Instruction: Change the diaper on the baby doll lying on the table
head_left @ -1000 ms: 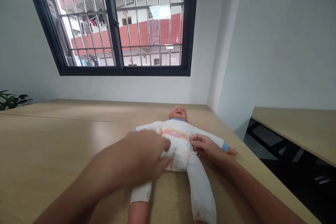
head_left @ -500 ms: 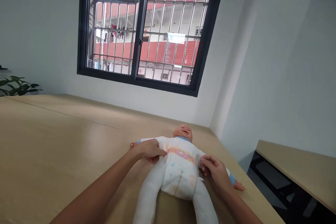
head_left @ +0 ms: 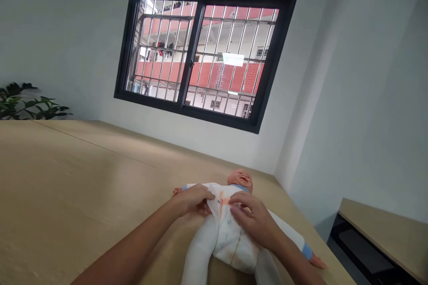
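A baby doll (head_left: 241,179) in a white suit with blue cuffs and collar lies on its back on the table, head away from me. Round its hips is a white diaper (head_left: 230,242) with an orange waistband and small blue prints. My left hand (head_left: 197,200) pinches the diaper's edge at the waist on the left, drawing it up into a fold. Bent over the front of the waistband, my right hand (head_left: 252,218) has thumb and fingertips closed together at the orange strip. It hides the diaper's right side.
The wooden tabletop (head_left: 83,196) spreads to the left and meets the wall under a barred window (head_left: 200,58). A lower wood-topped cabinet (head_left: 384,227) with a dark front stands at the right. Plant leaves (head_left: 30,102) show at the far left.
My right hand has moved left from the diaper's right side to the front of its waistband. My left hand stays at the left waist, where the edge now stands raised. The view has tilted up.
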Demonstrator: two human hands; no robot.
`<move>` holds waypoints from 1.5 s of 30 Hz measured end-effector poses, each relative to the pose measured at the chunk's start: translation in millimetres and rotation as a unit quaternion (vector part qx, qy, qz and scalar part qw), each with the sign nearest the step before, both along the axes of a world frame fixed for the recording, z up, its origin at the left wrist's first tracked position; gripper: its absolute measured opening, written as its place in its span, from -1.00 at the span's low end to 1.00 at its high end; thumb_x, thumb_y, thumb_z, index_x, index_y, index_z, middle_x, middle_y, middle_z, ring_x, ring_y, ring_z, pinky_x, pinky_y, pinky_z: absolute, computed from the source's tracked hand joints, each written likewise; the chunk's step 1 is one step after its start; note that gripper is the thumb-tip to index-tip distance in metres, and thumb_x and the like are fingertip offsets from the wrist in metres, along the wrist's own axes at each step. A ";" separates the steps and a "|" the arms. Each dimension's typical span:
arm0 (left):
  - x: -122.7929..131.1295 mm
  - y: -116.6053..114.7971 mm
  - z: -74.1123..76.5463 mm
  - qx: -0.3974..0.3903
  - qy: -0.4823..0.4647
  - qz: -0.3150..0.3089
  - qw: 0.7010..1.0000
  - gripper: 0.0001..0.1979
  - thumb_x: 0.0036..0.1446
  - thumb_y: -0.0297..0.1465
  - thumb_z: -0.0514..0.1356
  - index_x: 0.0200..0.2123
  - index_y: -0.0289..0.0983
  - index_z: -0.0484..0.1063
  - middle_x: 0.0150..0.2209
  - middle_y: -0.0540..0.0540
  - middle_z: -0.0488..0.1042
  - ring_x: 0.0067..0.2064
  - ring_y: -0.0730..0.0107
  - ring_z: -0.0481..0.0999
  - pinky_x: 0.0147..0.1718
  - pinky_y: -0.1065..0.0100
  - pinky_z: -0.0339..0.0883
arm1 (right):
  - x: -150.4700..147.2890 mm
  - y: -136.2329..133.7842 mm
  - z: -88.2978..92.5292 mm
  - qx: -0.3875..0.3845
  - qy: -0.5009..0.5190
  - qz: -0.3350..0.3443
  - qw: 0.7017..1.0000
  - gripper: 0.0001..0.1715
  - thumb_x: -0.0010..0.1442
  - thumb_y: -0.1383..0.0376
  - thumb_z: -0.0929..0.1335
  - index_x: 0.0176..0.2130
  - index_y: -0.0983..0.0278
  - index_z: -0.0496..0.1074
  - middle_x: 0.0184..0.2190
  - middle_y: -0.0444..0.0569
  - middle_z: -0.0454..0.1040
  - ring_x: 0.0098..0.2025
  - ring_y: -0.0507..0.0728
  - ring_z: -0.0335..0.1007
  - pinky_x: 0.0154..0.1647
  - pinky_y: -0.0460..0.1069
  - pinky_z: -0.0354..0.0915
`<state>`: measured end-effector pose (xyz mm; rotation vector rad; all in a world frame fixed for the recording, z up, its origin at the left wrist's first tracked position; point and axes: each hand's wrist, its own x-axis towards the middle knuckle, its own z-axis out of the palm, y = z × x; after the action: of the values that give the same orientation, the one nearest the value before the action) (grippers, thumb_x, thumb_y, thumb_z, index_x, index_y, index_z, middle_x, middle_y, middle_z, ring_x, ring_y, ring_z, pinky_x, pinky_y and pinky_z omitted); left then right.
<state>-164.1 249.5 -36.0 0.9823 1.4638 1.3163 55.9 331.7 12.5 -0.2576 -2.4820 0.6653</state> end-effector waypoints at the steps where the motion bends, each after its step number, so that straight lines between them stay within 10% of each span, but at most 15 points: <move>1: 1.4 0.5 0.4 0.008 -0.023 0.000 1.000 -0.71 -0.18 -0.28 0.29 -0.38 -0.35 0.44 -0.46 -0.10 0.48 -0.46 0.38 0.45 -0.46 0.40 0.39 | -8.1 -2.3 2.8 -0.001 -0.014 0.007 1.000 -0.81 0.21 0.28 0.31 -0.22 0.17 0.52 -0.18 -0.07 0.51 -0.13 0.13 0.38 -0.09 0.01 0.27; 8: -5.4 -4.9 6.6 0.022 -0.085 -0.053 0.995 -0.69 -0.24 -0.36 0.25 -0.34 -0.35 0.47 -0.35 -0.10 0.51 -0.30 0.37 0.51 -0.22 0.35 0.45 | -31.8 -5.3 -14.6 0.042 -0.063 0.047 0.996 -0.78 0.24 0.28 0.29 -0.29 0.21 0.54 -0.20 -0.07 0.54 -0.09 0.15 0.39 0.00 0.03 0.23; 24: -9.1 5.0 -28.4 -0.020 0.318 -0.060 0.946 -0.93 -0.21 -0.45 0.17 -0.53 -0.30 0.42 -0.58 0.02 0.38 -0.52 0.43 0.31 -0.55 0.44 0.10 | -24.3 -14.1 -17.8 0.145 -0.130 0.041 0.980 -0.62 0.37 0.11 0.21 -0.02 0.08 0.54 0.11 -0.05 0.43 0.17 0.21 0.25 0.22 0.13 0.12; 37: -12.3 9.2 -34.7 -0.082 0.383 0.018 0.920 -0.65 -0.22 -0.46 0.26 -0.25 -0.32 0.47 -0.46 -0.03 0.48 -0.44 0.36 0.44 -0.54 0.47 0.19 | -23.9 -19.5 -12.7 0.168 -0.129 0.019 0.977 -0.66 0.36 0.18 0.22 -0.13 0.13 0.56 -0.01 -0.10 0.52 0.08 0.15 0.33 0.15 0.06 0.15; 45: -19.1 8.9 -23.7 -0.167 0.354 -0.054 0.919 -0.92 -0.18 -0.44 0.27 -0.54 -0.32 0.42 -0.64 0.02 0.36 -0.58 0.43 0.34 -0.56 0.44 0.23 | -23.1 -18.3 -9.2 0.154 -0.144 0.004 0.977 -0.65 0.36 0.13 0.22 -0.13 0.11 0.56 0.01 -0.10 0.50 0.11 0.15 0.32 0.15 0.06 0.15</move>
<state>-183.2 258.4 -59.7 1.3543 2.0493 0.5975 32.8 313.3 3.3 -0.2385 -2.8190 0.2488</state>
